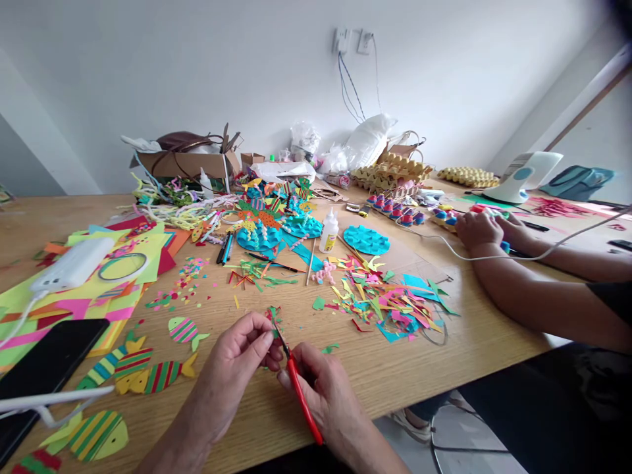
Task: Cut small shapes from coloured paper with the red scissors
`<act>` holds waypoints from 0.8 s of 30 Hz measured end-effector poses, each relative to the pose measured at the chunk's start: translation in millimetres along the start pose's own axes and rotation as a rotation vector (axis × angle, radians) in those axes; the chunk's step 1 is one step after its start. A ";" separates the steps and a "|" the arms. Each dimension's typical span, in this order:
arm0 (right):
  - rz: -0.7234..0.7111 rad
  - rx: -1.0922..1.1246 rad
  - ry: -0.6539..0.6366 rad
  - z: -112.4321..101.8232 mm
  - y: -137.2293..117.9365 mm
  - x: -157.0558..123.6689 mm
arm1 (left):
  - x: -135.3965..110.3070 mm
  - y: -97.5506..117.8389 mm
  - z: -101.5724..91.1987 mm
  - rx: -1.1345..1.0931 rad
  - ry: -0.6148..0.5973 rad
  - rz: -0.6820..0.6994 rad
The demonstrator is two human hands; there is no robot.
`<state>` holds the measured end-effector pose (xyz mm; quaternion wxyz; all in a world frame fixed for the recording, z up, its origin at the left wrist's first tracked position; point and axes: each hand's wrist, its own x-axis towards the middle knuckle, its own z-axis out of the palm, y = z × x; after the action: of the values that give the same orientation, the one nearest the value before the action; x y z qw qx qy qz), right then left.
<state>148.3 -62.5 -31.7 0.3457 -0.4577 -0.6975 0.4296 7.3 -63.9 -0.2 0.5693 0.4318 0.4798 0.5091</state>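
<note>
My right hand (326,388) grips scissors with red handles (302,398), their blades pointing up and away toward my left fingertips. In a pinch, my left hand (241,355) holds a small green paper piece (275,333) beside the blades, mostly hidden by the fingers. Tiny green and red scraps lie on the table just beyond. Left of that hand rests a paper fish with pink and green stripes (182,330). Several more striped paper fish, among them a red and green one (165,376), lie farther left.
Paper scraps (390,296) are heaped ahead to the right. Beyond stand a glue bottle (329,232) and blue egg-carton pieces (366,239). A black phone (49,362) and coloured sheets (123,289) lie left. Another person's hands (486,230) work at the right, near a white cable (464,255).
</note>
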 end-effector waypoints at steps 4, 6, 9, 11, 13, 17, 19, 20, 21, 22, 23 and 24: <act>-0.004 -0.010 0.015 0.0 -0.1 -0.8 | 0.5 1.4 -0.5 0.004 0.022 -0.016; -0.003 -0.012 0.020 -0.1 -0.2 -1.2 | 0.7 1.9 -0.9 0.016 0.027 -0.015; 0.010 -0.016 0.006 -0.6 0.5 -2.0 | 1.3 2.0 -1.4 0.025 0.030 -0.016; 0.017 -0.024 -0.002 -0.9 2.0 -2.6 | 1.7 1.8 -1.6 0.028 0.033 -0.019; 0.011 -0.034 -0.008 -1.0 4.0 -3.0 | 1.9 2.1 -1.8 0.034 0.041 -0.023; 0.004 -0.047 -0.034 -2.4 5.9 -2.9 | 2.2 4.3 -4.0 0.057 0.059 -0.026; 0.020 -0.056 -0.053 -4.8 4.4 -1.6 | 3.1 5.2 -6.7 0.083 0.053 -0.029; 0.029 -0.060 -0.063 -6.5 3.0 -0.4 | 3.9 5.3 -8.5 0.104 0.043 -0.029; 0.038 -0.058 -0.069 -8.4 1.3 1.2 | 4.9 5.0 -10.4 0.129 0.025 -0.030; 0.044 -0.049 -0.069 -10.4 -0.6 3.3 | 6.0 4.4 -12.4 0.158 0.002 -0.028; 0.046 -0.032 -0.060 -12.4 -2.5 5.9 | 7.2 3.4 -14.5 0.190 -0.023 -0.023; 0.043 -0.009 -0.045 -14.3 -4.5 8.7 | 8.2 2.2 -16.4 0.226 -0.049 -0.017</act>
<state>156.3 -51.3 -21.2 0.3185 -0.4644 -0.6968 0.4442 -9.0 -55.4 -1.6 0.5327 0.5017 0.5237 0.4362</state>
